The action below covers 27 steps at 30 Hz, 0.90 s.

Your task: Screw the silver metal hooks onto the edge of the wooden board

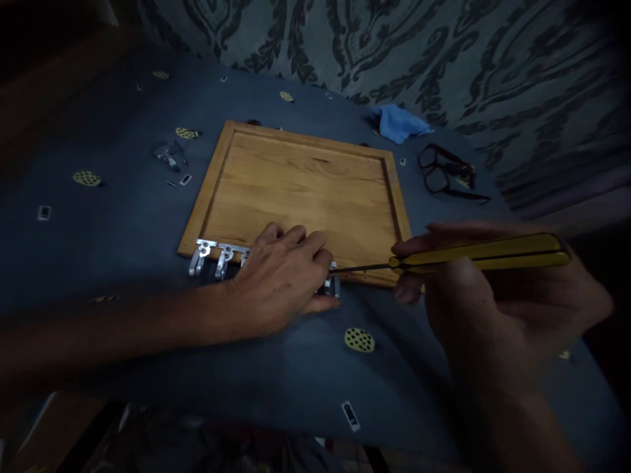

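Screwdriver [444, 255] in my right hand [503, 309], its yellow handle gripped between my thumb on the near side and my fingers on the far side, the hand mostly closed and the shaft pointing left. My left hand [283, 276] is half closed, knuckles up, laid palm down over a row of metal hooks [224, 261] at the near edge of the wooden board [305, 190]; its thumb lies below that edge.

My left hand covers the middle of the row, so I see only the hooks at either end. The shaft ends at the row's right part, just beside my left fingers, and I can't make out whether its tip sits in a screw. My wrists run out of view, blurred, and the light is dim.

The board lies flat on the table [271, 374], its raised frame facing up. The table's dark blue cover is printed with yellow spotted ovals and small labels. Left of the board are loose metal parts [170, 156], too small to tell apart. Beyond its far right corner lie a crumpled blue cloth [400, 123] and, nearer me, dark-rimmed glasses [436, 168]. Behind rises a leafy patterned wall [365, 46].
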Each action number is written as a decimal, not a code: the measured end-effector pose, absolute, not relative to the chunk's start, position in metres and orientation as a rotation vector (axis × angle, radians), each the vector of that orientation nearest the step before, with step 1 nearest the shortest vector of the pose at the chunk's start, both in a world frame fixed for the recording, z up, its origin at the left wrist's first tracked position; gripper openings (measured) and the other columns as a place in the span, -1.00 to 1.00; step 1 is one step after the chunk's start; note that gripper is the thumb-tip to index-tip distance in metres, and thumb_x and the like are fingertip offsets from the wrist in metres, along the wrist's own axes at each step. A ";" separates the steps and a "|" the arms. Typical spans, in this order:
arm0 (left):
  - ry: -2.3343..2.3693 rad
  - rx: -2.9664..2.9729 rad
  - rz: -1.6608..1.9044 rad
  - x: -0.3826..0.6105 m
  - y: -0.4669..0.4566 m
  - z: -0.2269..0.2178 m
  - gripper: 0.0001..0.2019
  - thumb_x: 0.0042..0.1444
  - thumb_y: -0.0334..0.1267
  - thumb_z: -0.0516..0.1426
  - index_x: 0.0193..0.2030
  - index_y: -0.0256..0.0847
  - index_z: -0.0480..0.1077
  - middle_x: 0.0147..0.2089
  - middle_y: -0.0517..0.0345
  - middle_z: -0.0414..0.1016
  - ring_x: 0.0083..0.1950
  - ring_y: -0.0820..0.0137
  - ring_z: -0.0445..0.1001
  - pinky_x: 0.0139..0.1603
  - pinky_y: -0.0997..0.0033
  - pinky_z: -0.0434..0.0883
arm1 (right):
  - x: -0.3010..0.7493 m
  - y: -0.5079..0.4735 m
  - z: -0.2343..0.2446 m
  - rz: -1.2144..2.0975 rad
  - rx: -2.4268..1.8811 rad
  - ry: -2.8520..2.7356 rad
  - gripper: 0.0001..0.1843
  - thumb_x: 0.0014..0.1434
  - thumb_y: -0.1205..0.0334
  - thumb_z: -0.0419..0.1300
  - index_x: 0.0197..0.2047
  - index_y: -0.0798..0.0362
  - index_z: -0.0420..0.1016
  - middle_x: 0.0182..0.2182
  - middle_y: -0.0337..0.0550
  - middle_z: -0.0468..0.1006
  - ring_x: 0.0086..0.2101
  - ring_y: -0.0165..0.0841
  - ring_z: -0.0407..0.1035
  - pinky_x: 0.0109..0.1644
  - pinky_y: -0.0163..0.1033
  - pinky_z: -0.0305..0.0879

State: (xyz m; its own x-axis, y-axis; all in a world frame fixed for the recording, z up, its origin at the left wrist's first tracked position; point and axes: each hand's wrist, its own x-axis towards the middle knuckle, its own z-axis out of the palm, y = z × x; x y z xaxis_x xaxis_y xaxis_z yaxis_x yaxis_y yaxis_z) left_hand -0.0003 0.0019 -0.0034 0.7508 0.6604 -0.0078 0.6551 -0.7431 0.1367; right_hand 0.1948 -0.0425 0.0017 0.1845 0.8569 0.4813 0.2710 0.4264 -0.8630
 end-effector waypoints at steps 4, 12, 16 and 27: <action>1.074 2.813 0.063 0.000 0.002 -0.003 -0.52 0.29 0.17 0.21 -0.03 -0.29 0.53 -0.07 -0.02 0.51 0.04 0.09 0.47 -0.05 0.14 0.25 | 0.197 -0.046 0.004 0.611 -1.122 -1.428 -0.80 0.29 0.16 0.35 -0.02 -0.14 0.70 -0.24 -0.20 0.71 -0.58 -0.43 0.47 -0.49 -0.18 0.54; 1.076 2.801 0.034 0.001 0.001 0.000 -0.54 0.31 0.15 0.20 -0.05 -0.29 0.52 -0.07 -0.03 0.50 0.03 0.11 0.47 -0.04 0.16 0.26 | 0.199 -0.043 0.002 0.413 -1.102 -1.488 -0.89 0.13 0.28 0.46 -0.24 -0.07 0.69 -0.31 -0.26 0.68 -0.56 -0.41 0.44 -0.54 -0.21 0.46; 1.080 2.818 0.047 0.000 0.002 -0.003 -0.53 0.31 0.17 0.20 -0.05 -0.28 0.52 -0.06 -0.03 0.50 0.04 0.10 0.47 -0.04 0.16 0.25 | 0.201 -0.043 0.001 0.489 -1.141 -1.447 -0.85 0.09 0.26 0.48 -0.26 -0.06 0.65 -0.30 -0.23 0.70 -0.57 -0.38 0.45 -0.59 -0.22 0.45; 1.074 2.862 0.104 -0.001 0.002 -0.005 -0.52 0.28 0.18 0.22 -0.08 -0.29 0.52 -0.08 -0.04 0.51 0.00 0.12 0.47 -0.09 0.17 0.25 | 0.198 -0.042 0.002 0.468 -1.089 -1.503 -0.84 0.11 0.23 0.48 -0.21 -0.15 0.71 -0.32 -0.26 0.67 -0.52 -0.35 0.48 -0.61 -0.21 0.45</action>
